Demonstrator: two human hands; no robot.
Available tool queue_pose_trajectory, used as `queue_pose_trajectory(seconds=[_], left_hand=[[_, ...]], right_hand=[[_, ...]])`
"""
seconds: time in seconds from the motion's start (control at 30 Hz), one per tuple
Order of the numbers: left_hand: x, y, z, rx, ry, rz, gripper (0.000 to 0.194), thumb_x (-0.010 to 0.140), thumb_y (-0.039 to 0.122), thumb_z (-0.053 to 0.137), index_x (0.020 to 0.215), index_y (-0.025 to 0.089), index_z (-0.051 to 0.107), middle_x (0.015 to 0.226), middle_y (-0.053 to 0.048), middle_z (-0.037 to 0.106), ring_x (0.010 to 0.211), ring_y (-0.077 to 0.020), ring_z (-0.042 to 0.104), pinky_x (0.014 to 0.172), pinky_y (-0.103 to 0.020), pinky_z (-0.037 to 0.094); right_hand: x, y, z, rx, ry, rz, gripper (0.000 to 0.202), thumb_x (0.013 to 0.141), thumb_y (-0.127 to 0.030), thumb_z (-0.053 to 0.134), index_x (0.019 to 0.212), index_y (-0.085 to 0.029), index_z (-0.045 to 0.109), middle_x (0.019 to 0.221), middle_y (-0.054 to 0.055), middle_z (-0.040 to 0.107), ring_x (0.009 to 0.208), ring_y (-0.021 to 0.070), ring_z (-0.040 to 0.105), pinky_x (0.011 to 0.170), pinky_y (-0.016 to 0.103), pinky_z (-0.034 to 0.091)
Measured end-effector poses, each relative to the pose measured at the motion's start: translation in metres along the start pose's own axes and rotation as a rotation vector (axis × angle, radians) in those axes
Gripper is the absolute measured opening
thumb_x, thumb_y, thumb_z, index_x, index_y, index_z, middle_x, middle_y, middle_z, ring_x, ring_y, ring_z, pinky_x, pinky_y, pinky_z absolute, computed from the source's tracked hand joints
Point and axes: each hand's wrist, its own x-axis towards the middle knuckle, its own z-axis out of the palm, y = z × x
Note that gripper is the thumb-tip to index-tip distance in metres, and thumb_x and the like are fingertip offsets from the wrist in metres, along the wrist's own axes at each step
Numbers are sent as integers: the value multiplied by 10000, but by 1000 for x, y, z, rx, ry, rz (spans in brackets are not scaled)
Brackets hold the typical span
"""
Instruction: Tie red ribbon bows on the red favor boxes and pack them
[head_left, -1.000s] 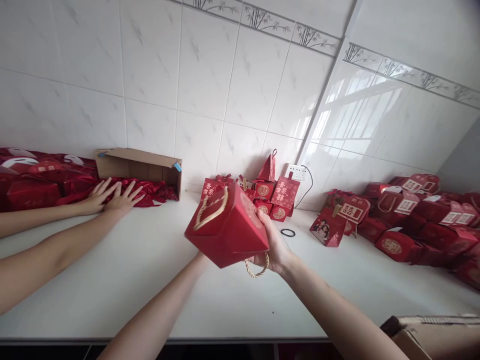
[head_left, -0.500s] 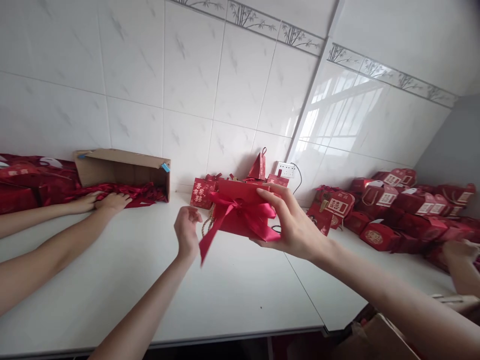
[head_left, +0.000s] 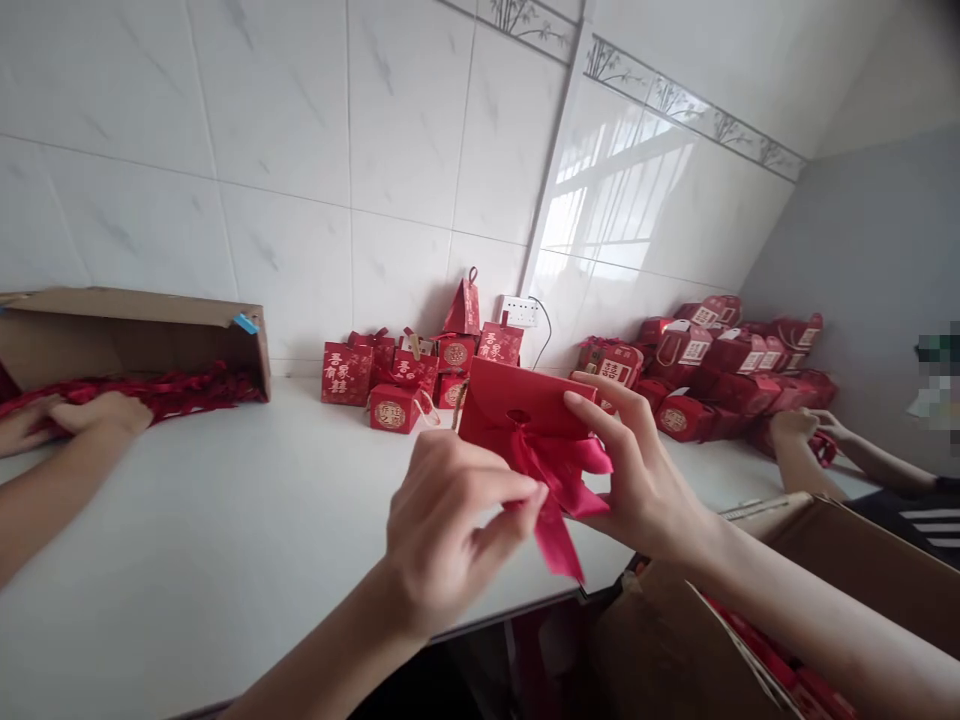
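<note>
In front of me, my right hand (head_left: 649, 485) grips a red gift box (head_left: 491, 400) by its right side, thumb and fingers wrapped around the edge. A glossy pink-red ribbon (head_left: 559, 535) is tied in a bow at the box's round hole, one tail hanging down. My left hand (head_left: 442, 530) is closed in a pinch at the bow, thumb and forefinger meeting on the ribbon. The box's far side is hidden from me.
Several finished red boxes (head_left: 401, 407) stand against the tiled wall, and a bigger pile (head_left: 682, 410) lies right. Another person's hands (head_left: 105, 412) touch red ribbons in a cardboard box (head_left: 150, 305). More hands (head_left: 795, 430) work far right. An open carton (head_left: 652, 640) stands below.
My left hand has moved from beside the box to the bow and now pinches it. The box has shifted right and tilted. My view has turned rightward.
</note>
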Motion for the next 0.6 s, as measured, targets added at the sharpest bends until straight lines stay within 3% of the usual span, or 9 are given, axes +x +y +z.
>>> queue_pose_trajectory(seconds=[0.07,0.2,0.43,0.6], left_hand=[[-1,8,10,13,-57,70,173,750,59,630,867,168,565,706,11,594,613,-100,543,616,-284,459],[-4,18,30,-2,-62,118,178,743,37,601,876,153,578,707,1,586,585,-100,523,603,-300,448],[-8,33,58,-51,-45,114,166,746,60,592,860,179,565,688,3,567,558,-102,520,576,-313,472],[-10,48,70,-90,11,38,274,697,28,643,903,186,555,687,-13,608,557,-112,529,531,-308,487]], right_hand=[[-10,2,-8,-14,5,6,696,823,-287,574,1405,-207,201,1279,202,355,1169,340,436,828,544,520],[-28,6,-22,-22,5,42,680,840,-287,552,1410,-187,196,1280,210,339,1188,338,418,840,536,514],[-56,12,-43,-23,-18,132,709,839,-368,552,1420,-205,181,1283,207,343,1214,351,400,827,530,518],[-76,14,-55,-68,-26,181,721,819,-291,581,1417,-177,196,1287,226,354,1191,349,420,790,500,536]])
